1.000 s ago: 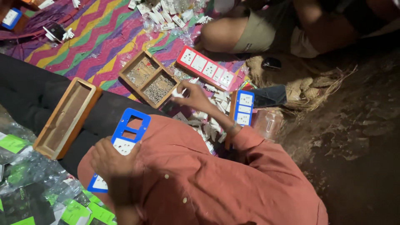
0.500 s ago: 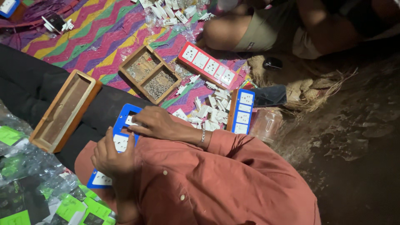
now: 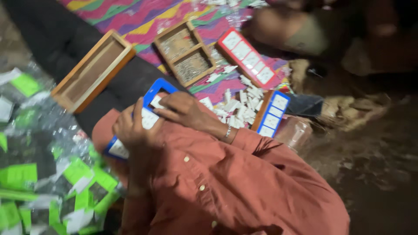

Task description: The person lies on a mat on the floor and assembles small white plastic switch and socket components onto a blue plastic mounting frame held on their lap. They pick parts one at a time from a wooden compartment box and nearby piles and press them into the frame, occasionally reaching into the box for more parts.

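Observation:
A blue plastic frame [image 3: 159,85] with white cards in its slots rests on my lap. My left hand [image 3: 130,129] grips the frame's lower edge. My right hand [image 3: 183,109], a bracelet on its wrist, lies across the frame's upper part with its fingers pressing on a small white card [image 3: 156,102]. A loose pile of small white pieces [image 3: 241,106] lies on the mat just beyond my right hand. My rust-coloured shirt sleeves hide much of the frame.
A two-compartment wooden tray [image 3: 185,54], a long wooden box [image 3: 93,69], a red card frame [image 3: 246,56] and a second blue frame [image 3: 272,113] lie on the striped mat [image 3: 130,17]. Green and clear packets [image 3: 26,174] are heaped at left. Another person [image 3: 296,30] sits at the top right.
My right hand has come back from the white pile onto the blue frame. My left hand has kept hold of the frame, and the view has shifted slightly.

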The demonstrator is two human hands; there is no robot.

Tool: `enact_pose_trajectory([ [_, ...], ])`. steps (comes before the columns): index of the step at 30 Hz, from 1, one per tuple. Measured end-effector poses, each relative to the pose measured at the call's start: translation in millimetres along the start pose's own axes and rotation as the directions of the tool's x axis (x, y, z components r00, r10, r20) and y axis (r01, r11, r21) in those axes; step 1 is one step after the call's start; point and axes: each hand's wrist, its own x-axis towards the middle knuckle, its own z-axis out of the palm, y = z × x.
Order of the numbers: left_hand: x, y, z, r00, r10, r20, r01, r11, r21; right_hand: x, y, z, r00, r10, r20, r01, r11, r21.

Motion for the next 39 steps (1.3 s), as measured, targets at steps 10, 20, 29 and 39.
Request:
enact_pose_trajectory([
  [10, -10, -16, -10, 0.996, -0.083, 0.019, 0.083, 0.996, 0.018, 7, -15, 12, 0.976, 0.143, 0.164, -0.160, 0.983, 0.094],
  [20, -11, -20, -20, 0.999, -0.041, 0.027, 0.041, 0.999, 0.002, 5, -11, 25, 0.982, 0.136, 0.128, -0.139, 0.990, 0.016],
  [29, -13, -23, -16, 0.999, -0.051, 0.002, 0.050, 0.998, 0.023, -7, -6, 21, 0.985, 0.138, 0.107, -0.144, 0.988, 0.054],
  [39, -13, -26, -18, 0.997, -0.068, -0.047, 0.064, 0.995, -0.076, -6, -4, 12, 0.941, 0.337, 0.016, -0.338, 0.941, 0.028],
])
